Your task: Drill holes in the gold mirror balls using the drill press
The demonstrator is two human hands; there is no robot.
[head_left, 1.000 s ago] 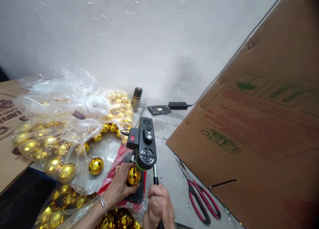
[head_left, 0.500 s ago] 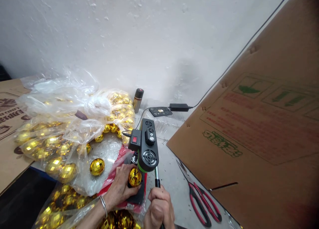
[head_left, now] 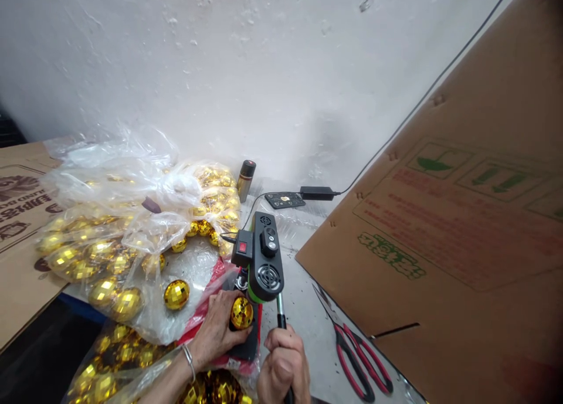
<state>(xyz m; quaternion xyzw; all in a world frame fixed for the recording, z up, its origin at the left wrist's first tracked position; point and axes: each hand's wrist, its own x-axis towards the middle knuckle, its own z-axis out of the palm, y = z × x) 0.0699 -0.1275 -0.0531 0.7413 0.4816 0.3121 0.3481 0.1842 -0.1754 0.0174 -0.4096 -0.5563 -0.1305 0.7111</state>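
A small gold mirrored ball [head_left: 241, 313] sits in the grip of my left hand [head_left: 217, 326], whose thumb and fingers curve round it. Directly above and behind the ball stands a black drill-press-like machine [head_left: 267, 257] with a red switch and round vents; its lower head hides the ball's far edge. My right hand [head_left: 284, 366] is wrapped round the black grip of the machine's metal lever [head_left: 281, 313]. Beneath the ball lies the dark machine base [head_left: 246, 348], on red plastic sheeting [head_left: 197, 310]. A loose gold ball [head_left: 176, 294] rests to the left on clear plastic.
Clear bags of gold balls [head_left: 105, 251] spread across the left, with another bag [head_left: 105, 369] in front. Red-and-black scissors [head_left: 358, 357] lie at right beside a large cardboard box [head_left: 422, 228]. Behind are a spray can [head_left: 246, 181], a phone [head_left: 284, 200] and a power adapter [head_left: 316, 193].
The whole view has shifted slightly, so things sit a little lower and further right. Both hands keep the same grips, on the ball and on the lever.
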